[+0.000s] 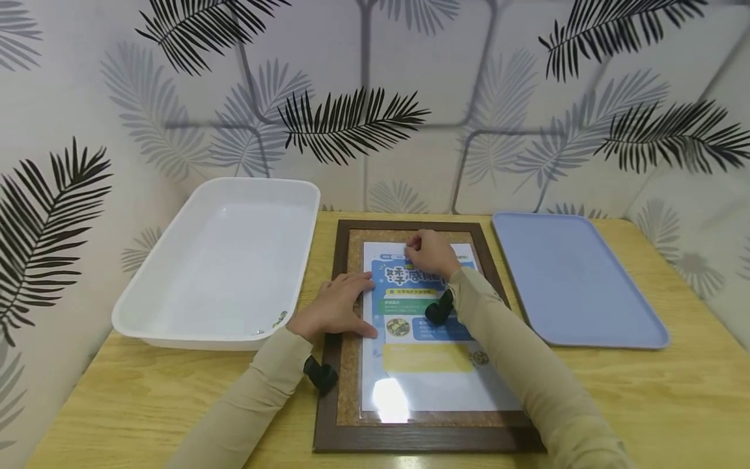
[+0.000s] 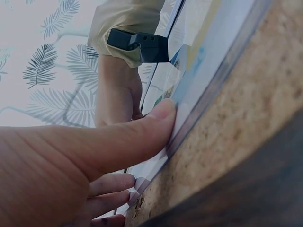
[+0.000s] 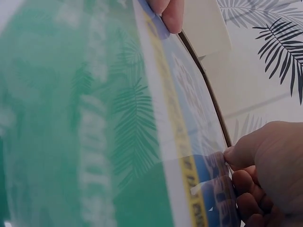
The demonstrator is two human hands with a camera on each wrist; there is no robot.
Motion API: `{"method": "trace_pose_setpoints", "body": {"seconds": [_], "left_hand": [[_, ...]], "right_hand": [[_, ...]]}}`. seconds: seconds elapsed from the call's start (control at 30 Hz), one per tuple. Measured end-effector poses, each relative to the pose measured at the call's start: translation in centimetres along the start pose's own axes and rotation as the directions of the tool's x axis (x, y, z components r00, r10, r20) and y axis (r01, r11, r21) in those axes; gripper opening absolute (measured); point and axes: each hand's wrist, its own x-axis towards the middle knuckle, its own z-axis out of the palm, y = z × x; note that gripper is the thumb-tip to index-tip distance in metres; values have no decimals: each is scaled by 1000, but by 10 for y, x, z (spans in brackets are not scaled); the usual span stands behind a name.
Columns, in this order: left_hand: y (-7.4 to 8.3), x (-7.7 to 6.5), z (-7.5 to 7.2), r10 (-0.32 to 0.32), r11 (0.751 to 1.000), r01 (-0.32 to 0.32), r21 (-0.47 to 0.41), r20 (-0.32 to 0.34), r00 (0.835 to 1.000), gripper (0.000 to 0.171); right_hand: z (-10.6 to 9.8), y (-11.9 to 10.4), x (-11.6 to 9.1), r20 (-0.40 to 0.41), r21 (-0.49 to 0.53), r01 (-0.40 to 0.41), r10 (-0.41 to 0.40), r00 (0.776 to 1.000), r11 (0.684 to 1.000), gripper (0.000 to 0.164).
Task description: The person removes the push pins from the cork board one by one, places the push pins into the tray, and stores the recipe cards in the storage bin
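Observation:
A printed poster (image 1: 430, 357) with a glossy clear surface lies on a brown-framed corkboard (image 1: 349, 391). My left hand (image 1: 335, 303) rests along the poster's left edge, its thumb and fingers spread. In the left wrist view, the thumb (image 2: 163, 111) presses near that edge, with cork showing beside it. At the top middle of the poster is my right hand (image 1: 435, 253), fingers curled and tips brought together at the surface. The right wrist view shows its thumb (image 3: 246, 149) against the sheet; I cannot tell whether something small is pinched there.
To the left stands a deep white tray (image 1: 219, 260) on the wooden table (image 1: 644, 397). A flat light blue tray (image 1: 577, 280) lies to the right of the board. A wall covering (image 1: 404, 176) with dark leaf prints rises behind the table.

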Motion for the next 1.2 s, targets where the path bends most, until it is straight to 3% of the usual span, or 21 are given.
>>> {"method": "trace_pose_setpoints", "body": {"seconds": [0.33,1.0,1.2], "left_hand": [[-3,5,2,1,1000,-1,-5,11,1000,91],[3,6,-6,-19,1000,19,1,32,999,93],[6,6,-6,-25,1000,25,-8,31,999,92]], "right_hand": [[-1,3,8,32,1,-44,44,998,999,27],[-10,6,24,216,4,-21,19,976,1000,24],[-9,8,24,231,7,-13,11,973,1000,22]]}}
